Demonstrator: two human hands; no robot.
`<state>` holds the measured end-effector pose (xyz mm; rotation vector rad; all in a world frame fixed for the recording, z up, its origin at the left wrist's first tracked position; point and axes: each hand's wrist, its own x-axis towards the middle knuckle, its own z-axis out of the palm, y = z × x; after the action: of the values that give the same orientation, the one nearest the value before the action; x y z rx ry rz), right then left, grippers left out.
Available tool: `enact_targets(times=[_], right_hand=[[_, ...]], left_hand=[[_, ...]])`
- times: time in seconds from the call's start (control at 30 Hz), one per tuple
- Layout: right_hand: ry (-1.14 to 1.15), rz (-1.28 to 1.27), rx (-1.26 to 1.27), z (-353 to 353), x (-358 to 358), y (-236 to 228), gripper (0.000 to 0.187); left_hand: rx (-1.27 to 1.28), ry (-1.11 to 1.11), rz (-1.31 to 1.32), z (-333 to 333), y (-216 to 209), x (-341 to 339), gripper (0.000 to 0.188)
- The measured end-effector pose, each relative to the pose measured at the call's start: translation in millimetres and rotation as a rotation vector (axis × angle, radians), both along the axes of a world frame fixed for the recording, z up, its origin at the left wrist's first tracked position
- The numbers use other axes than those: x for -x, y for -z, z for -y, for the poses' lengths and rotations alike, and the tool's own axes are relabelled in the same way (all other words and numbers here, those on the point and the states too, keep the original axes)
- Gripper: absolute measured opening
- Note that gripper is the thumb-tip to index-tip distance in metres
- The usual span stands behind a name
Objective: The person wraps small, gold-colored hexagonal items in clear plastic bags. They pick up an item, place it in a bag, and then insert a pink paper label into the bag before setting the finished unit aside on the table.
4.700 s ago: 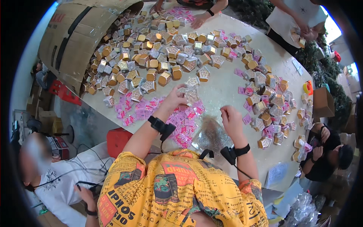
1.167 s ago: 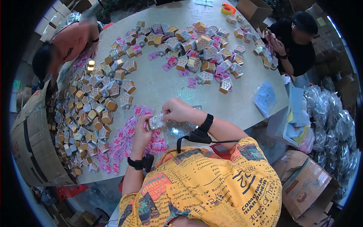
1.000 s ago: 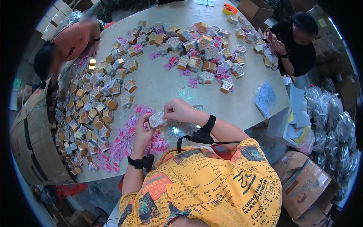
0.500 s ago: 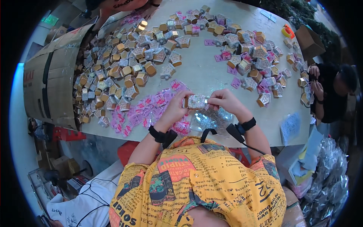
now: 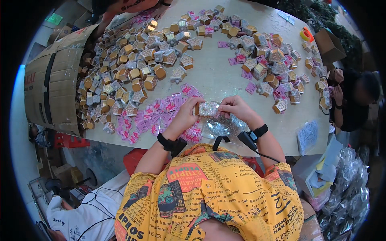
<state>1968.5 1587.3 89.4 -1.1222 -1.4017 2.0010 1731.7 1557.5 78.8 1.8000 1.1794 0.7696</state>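
Silvery glitter packet [image 5: 208,109] sits pinched between both hands above the worktop [image 5: 219,76]: left hand [image 5: 185,113] fingers grasp one end, right hand [image 5: 236,107] fingers the other. Apparently mid-assembly; next likely needs a pink card [image 5: 167,105].

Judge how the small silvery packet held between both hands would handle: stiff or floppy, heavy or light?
The silvery packet is pinched at its ends by the left hand and right hand without sagging, so probably fairly stiff. Fingertips alone carry it, so likely light. Its glossy surface may be slippery.
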Motion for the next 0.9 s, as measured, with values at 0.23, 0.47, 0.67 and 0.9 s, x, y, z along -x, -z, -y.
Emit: enact_targets(times=[0.23,0.47,0.67,0.9], right_hand=[[0.008,0.002,-0.018,-1,2,12,0.013],[-0.005,0.05,-0.093,8,5,12,0.019],[-0.019,0.031,-0.006,3,-9,16,0.019],[0.386,0.452,-0.418,-36,-100,-22,0.019]], left_hand=[[0.113,-0.025,0.106,7,1,-4,0.046],[0.223,-0.052,0.115,9,4,-9,0.048],[0.168,0.011,0.077,-1,2,-23,0.044],[0.167,-0.054,-0.095,-43,27,-7,0.051]])
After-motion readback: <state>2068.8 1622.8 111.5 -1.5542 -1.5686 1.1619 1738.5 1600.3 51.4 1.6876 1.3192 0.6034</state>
